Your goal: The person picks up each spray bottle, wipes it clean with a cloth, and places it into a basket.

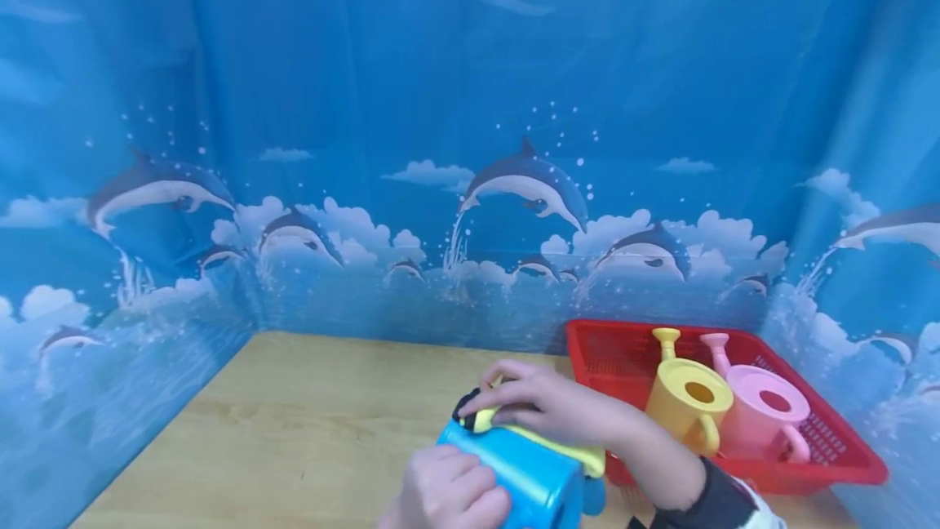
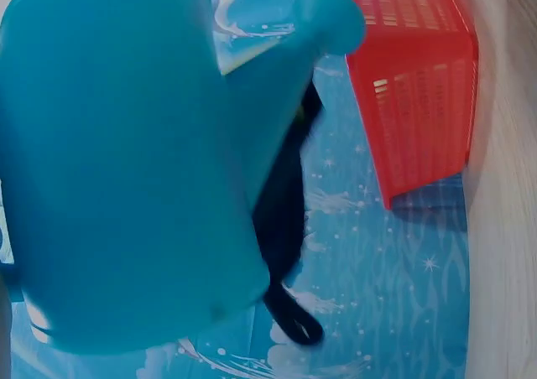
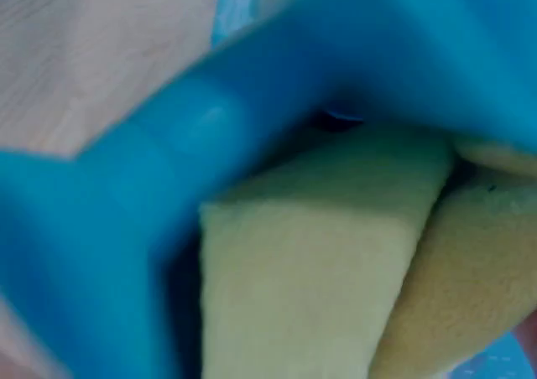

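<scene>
A blue watering can [image 1: 525, 472] is tilted at the table's front, its spout [image 2: 277, 94] and round sprinkler head [image 2: 331, 20] showing in the left wrist view. My left hand [image 1: 450, 490] grips it with curled fingers, partly covering its near side. On the can's upper side my right hand [image 1: 547, 402] holds a yellow and black cloth [image 1: 573, 449] against the surface. The cloth's black side and hanging loop [image 2: 295, 319] show behind the can. Up close in the right wrist view, the yellow cloth [image 3: 302, 270] lies beside the blurred blue spout [image 3: 193, 144].
At the right stands a red plastic basket [image 1: 613, 353] with a yellow watering can [image 1: 664, 398] and a pink watering can [image 1: 752, 423] in it. The wooden table [image 1: 308, 415] meets a blue dolphin-print curtain [image 1: 411, 186] at the back and sides.
</scene>
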A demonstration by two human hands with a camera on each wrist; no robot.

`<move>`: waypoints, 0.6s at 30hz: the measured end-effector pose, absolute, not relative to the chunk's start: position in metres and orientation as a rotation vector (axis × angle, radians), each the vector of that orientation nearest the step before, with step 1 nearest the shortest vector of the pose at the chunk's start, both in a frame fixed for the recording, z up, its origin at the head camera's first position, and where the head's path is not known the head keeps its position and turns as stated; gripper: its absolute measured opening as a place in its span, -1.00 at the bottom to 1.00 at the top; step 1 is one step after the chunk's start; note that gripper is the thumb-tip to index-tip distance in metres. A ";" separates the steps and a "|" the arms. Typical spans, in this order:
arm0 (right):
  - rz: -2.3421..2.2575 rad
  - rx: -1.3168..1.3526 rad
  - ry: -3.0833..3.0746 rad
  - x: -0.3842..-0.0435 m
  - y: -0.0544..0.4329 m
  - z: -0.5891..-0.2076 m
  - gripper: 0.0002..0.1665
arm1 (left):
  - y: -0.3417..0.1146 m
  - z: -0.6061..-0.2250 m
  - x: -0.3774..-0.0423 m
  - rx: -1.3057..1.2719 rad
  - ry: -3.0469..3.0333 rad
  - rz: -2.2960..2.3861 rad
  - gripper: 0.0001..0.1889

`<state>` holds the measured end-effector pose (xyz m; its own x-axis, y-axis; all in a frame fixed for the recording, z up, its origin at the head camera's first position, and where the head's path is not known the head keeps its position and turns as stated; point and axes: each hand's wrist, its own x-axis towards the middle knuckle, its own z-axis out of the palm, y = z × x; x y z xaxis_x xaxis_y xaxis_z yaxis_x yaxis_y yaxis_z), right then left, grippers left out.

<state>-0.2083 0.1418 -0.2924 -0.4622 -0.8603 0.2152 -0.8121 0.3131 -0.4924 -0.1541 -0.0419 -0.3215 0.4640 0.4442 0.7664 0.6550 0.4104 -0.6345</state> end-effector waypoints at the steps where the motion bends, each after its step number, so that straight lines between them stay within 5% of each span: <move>1: -0.873 -1.536 2.464 -0.212 0.138 -0.295 -0.62 | -0.042 -0.322 -0.155 -1.217 -1.139 -0.174 -0.53; 11: -1.008 -1.441 2.401 -0.212 0.152 -0.299 -0.62 | -0.051 -0.320 -0.156 -1.185 -1.111 -0.365 -0.50; 18: -1.020 -1.692 2.328 -0.195 0.181 -0.291 -0.64 | -0.054 -0.320 -0.161 -1.152 -1.065 -0.327 -0.47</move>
<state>-0.1945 0.1807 -0.2913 -0.3832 -0.8727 0.3026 -0.8140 0.1642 -0.5571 -0.1612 -0.0543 -0.3199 0.5016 0.2887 0.8155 0.6967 0.4241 -0.5786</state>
